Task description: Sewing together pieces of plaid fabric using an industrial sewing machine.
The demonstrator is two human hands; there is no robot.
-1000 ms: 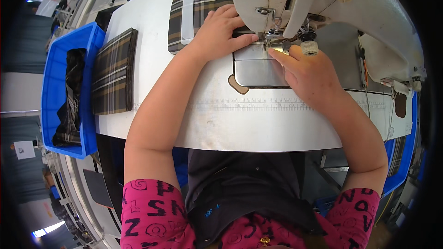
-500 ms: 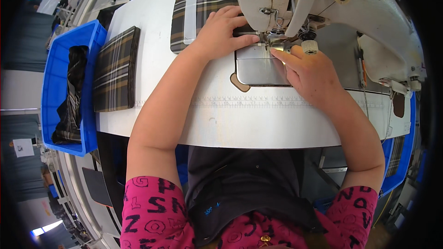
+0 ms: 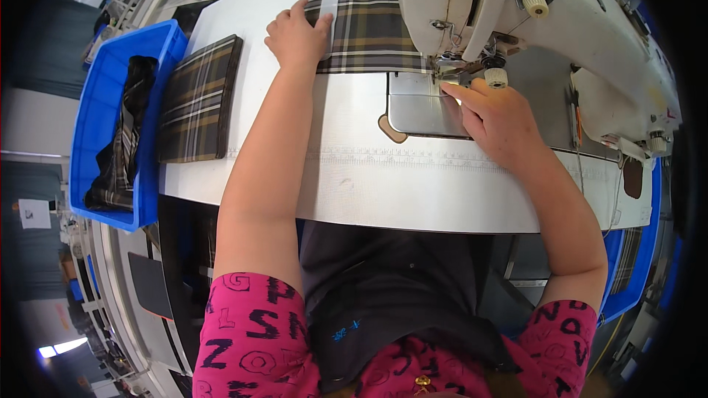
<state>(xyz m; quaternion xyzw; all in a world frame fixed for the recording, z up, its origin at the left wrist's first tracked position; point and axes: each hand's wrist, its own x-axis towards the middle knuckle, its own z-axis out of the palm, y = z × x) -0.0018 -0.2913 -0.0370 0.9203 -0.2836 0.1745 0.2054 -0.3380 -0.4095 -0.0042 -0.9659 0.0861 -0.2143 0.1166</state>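
A dark plaid fabric piece (image 3: 369, 11) with rounded corners lies on the white sewing table, its right end under the sewing machine's presser foot (image 3: 442, 70). Along the fabric's left side runs a pale translucent strip (image 3: 330, 11). My left hand (image 3: 296, 38) rests at that left edge, fingers spread and thumb on the strip. Close to the foot, at the metal needle plate (image 3: 420, 114), is my right hand (image 3: 503, 119). Its index finger stretches toward the needle area, the thumb is apart, and the other fingers are partly hidden behind a cream tension knob.
A stack of folded plaid pieces (image 3: 200, 103) lies at the table's left. Beside it, a blue bin (image 3: 82, 140) holds dark plaid cloth. The machine head (image 3: 575, 22) overhangs the right side; an orange-and-black slim tool (image 3: 575, 114) lies beneath it. Another blue bin (image 3: 640, 280) stands lower right.
My left hand has moved left, from beside the presser foot to the fabric's left edge. The fabric and strip sit farther right in the picture. My right hand stays by the foot.
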